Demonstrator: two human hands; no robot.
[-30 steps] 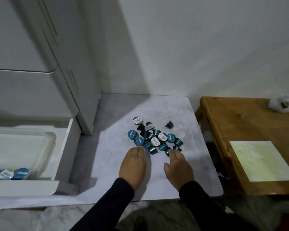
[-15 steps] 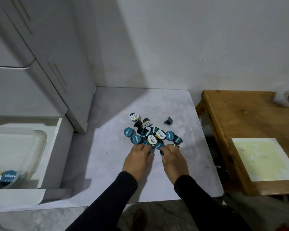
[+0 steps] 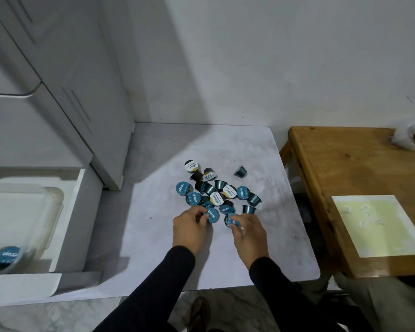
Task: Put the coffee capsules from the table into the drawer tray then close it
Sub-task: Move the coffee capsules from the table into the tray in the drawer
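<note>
Coffee capsules [image 3: 216, 190] heaped mid-surface [image 3: 153, 248], some sixteen loose, blue lids and pale lids mixed; one more [image 3: 240, 170] apart toward the wall. Left hand [image 3: 191, 227] pinching a blue-lidded capsule [image 3: 211, 214]; right hand [image 3: 248, 232] curled round another [image 3: 231, 219]. Best lifted straight up, clear of neighbours, then carried left to the drawer tray [image 3: 55, 200], already holding two visible capsules [image 3: 4, 256], drawer [image 3: 80, 212] standing open.

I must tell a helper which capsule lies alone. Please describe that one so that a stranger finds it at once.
Look at the white marble table between the cabinet and the wooden table. Beyond the pile of capsules, towards the wooden table, lies the lone capsule. It is dark teal, tipped on its side, touching no other.
</note>
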